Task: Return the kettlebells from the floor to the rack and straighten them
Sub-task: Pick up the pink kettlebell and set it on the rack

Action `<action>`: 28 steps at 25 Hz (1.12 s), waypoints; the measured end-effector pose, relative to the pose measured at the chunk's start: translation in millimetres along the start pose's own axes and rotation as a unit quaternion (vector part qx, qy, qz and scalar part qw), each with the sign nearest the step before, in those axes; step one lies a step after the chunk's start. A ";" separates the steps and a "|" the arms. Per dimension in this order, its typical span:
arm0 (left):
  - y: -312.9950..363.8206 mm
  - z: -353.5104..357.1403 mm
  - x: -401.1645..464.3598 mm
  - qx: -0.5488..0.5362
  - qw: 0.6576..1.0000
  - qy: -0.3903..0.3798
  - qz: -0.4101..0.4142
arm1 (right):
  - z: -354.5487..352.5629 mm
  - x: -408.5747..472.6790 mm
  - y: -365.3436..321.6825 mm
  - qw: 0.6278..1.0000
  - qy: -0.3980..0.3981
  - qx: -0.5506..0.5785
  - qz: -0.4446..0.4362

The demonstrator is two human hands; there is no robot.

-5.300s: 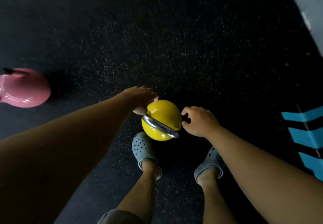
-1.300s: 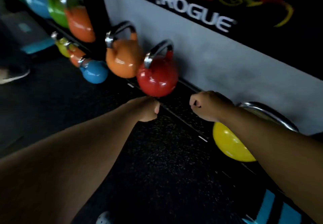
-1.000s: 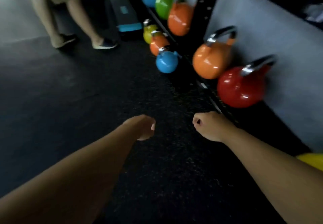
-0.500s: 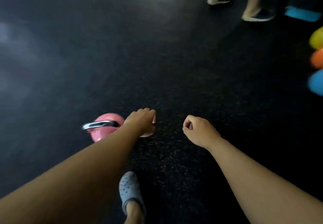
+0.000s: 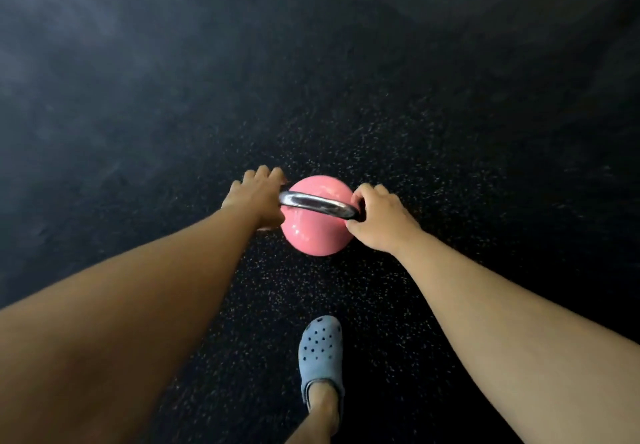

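A pink kettlebell (image 5: 313, 234) with a steel handle (image 5: 317, 205) stands on the black rubber floor at the centre of the head view. My left hand (image 5: 258, 197) is at the left end of the handle, fingers spread over it and the ball's side. My right hand (image 5: 379, 218) curls around the handle's right end, thumb below and fingers above. The rack and the other kettlebells are out of view.
Speckled black rubber floor (image 5: 433, 152) fills the view on all sides. My foot in a grey-blue clog (image 5: 321, 352) stands just behind the kettlebell, below it in the frame.
I turned away from the rack, where the yellow kettlebell stayed, toward the open floor. Both hands, fisted and empty before, have reached down onto the pink kettlebell's handle.
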State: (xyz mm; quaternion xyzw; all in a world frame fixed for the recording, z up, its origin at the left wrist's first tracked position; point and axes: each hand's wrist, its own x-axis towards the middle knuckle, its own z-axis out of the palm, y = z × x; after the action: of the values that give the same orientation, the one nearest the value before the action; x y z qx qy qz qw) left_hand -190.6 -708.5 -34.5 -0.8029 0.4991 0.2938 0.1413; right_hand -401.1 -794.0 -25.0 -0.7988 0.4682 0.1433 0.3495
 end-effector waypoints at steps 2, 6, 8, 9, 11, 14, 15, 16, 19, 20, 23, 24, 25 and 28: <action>-5.6 12.6 22.0 0.013 0.999 0.001 0.041 | 24.5 25.8 -5.1 0.999 0.000 -0.041 -0.001; -6.9 42.3 64.4 -0.007 0.993 -0.029 0.114 | 69.6 68.1 -0.5 1.000 -0.012 -0.026 0.010; -6.1 48.8 67.8 -0.042 0.989 -0.047 0.133 | 76.3 73.1 3.7 0.999 -0.027 0.013 0.018; -3.5 50.5 64.3 -0.034 0.986 -0.059 0.151 | 76.8 69.4 7.3 0.999 -0.042 -0.001 0.014; 9.4 52.0 47.5 0.003 0.978 -0.089 0.189 | 74.3 50.7 18.0 0.997 -0.069 -0.023 -0.002; 38.7 48.0 19.1 0.007 0.972 -0.082 0.222 | 66.7 14.5 37.5 0.998 -0.050 0.018 -0.020; 55.3 43.4 12.0 0.005 0.970 -0.079 0.229 | 59.6 0.0 47.2 0.999 -0.031 0.032 -0.018; 74.7 37.7 5.7 0.010 0.968 -0.082 0.237 | 51.0 -15.6 58.9 0.999 -0.015 0.045 -0.007; 151.1 25.9 -16.4 0.058 0.949 -0.083 0.298 | 23.8 -76.0 107.4 0.993 0.043 0.087 0.068; 177.4 24.6 -26.9 0.071 0.942 -0.081 0.318 | 17.2 -97.9 124.3 0.988 0.058 0.106 0.092; 269.0 25.0 -72.0 0.106 0.915 -0.064 0.384 | -9.0 -175.6 181.2 0.970 0.112 0.143 0.161; 305.5 24.1 -90.6 0.123 0.901 -0.056 0.413 | -20.2 -205.2 204.3 0.962 0.136 0.147 0.183; 337.2 22.3 -106.1 0.135 0.890 -0.049 0.434 | -30.5 -230.3 223.2 0.956 0.158 0.145 0.198; 438.2 19.5 -161.1 0.164 0.851 -0.024 0.499 | -59.6 -318.0 282.7 0.930 0.222 0.148 0.252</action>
State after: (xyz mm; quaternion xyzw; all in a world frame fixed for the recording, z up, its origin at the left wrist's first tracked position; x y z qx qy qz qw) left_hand -637.6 -785.0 78.0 -0.4036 0.8701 0.2575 0.1174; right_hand -812.2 -719.0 74.6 -0.6056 0.7353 -0.0253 0.3032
